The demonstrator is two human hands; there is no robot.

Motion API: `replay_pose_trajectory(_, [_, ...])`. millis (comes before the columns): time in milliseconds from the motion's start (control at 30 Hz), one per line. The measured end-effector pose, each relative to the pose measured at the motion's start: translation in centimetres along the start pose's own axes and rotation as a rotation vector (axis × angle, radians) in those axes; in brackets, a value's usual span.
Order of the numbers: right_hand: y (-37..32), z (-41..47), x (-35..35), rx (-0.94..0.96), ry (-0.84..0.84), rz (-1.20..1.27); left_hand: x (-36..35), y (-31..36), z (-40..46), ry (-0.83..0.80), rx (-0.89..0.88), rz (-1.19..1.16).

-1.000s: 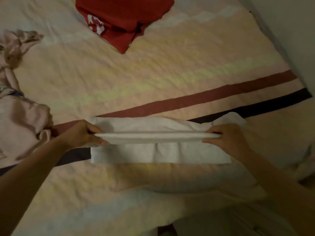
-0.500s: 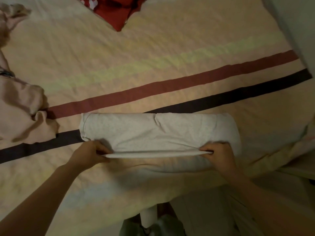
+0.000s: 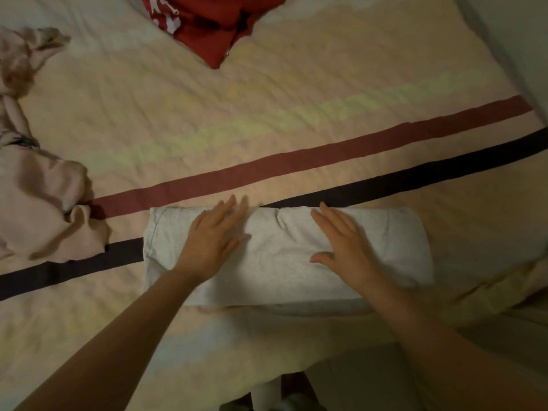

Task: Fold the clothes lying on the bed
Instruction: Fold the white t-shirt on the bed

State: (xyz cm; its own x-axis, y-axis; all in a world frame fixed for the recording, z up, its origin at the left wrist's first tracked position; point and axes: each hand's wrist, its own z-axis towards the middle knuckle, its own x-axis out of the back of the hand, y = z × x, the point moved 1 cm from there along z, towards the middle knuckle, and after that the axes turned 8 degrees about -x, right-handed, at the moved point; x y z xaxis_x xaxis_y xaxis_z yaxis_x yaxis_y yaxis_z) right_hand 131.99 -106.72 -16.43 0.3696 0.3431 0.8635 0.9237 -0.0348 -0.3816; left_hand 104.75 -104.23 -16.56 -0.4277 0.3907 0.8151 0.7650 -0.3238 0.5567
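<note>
No text, label, brand or number can be read anywhere. The only mark is a white print on the red garment (image 3: 207, 22) at the far edge of the bed (image 3: 267, 114); its shapes are cut off by the picture's top edge and broken by folds, so whether they are letters or a figure cannot be told. The pink clothes (image 3: 38, 203) to the left of the red garment show a small dark patterned patch, too blurred to tell as writing.
</note>
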Motion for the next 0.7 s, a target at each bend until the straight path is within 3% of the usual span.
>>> replay_pose_trajectory(100, [2.3,0.6,-1.4,-0.053,-0.127,-0.252,-2.5,-2.2,-0.7,-0.135,0.057,0.298])
replay_pose_trajectory(233, [7.5,-1.0,-2.2,-0.217,-0.153,-0.306,-3.7,-6.3,-3.1,-0.125,0.187,0.444])
replay_pose_trajectory(433, [7.9,-1.7,-1.4,-0.352,-0.058,-0.262,-3.5,-4.6,-2.4,-0.058,0.346,0.421])
replay_pose_trajectory(500, [4.6,-1.3,-1.6,-0.351,0.014,-0.249,-3.5,-2.1,-1.3,-0.021,0.256,0.364])
replay_pose_trajectory(600, [-1.4,0.4,-3.5,-0.203,0.049,-0.294,-5.6,2.0,0.7,-0.054,0.02,0.342])
replay_pose_trajectory(700, [-3.1,2.7,-5.5,-0.094,0.009,-0.339,-7.4,1.7,2.4,-0.067,0.012,0.408])
